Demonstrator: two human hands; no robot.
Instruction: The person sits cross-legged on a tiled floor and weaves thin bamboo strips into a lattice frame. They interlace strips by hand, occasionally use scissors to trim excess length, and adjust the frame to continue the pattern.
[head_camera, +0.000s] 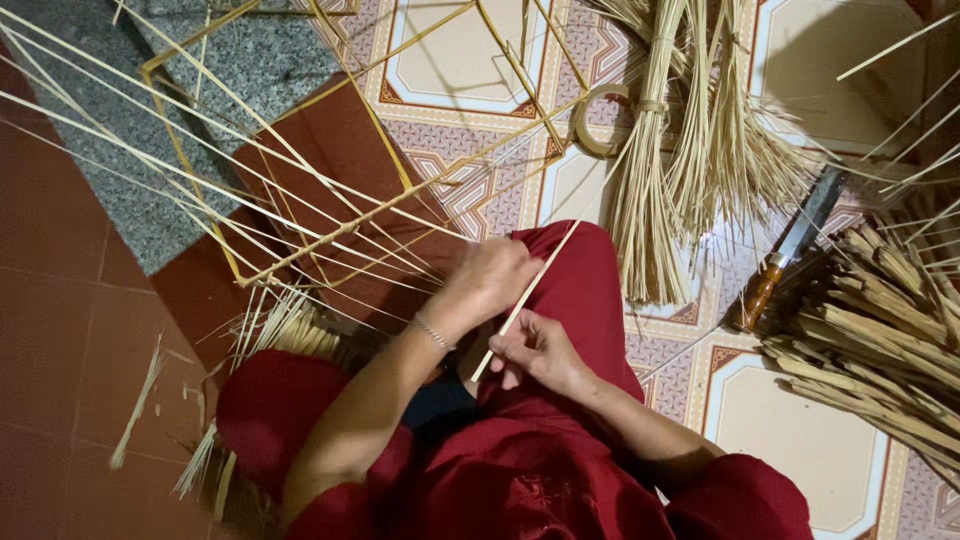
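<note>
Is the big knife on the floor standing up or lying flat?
Lying flat. The knife rests on the tiled floor at a slant, its brown handle toward the person, between the straw bundle and the cut sticks.

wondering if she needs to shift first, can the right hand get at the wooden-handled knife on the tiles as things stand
Probably yes. The wooden-handled knife lies on the tiled floor on the right hand's side, with bare tiles between. But that hand is holding a thin pale bamboo strip, so it isn't free.
</note>
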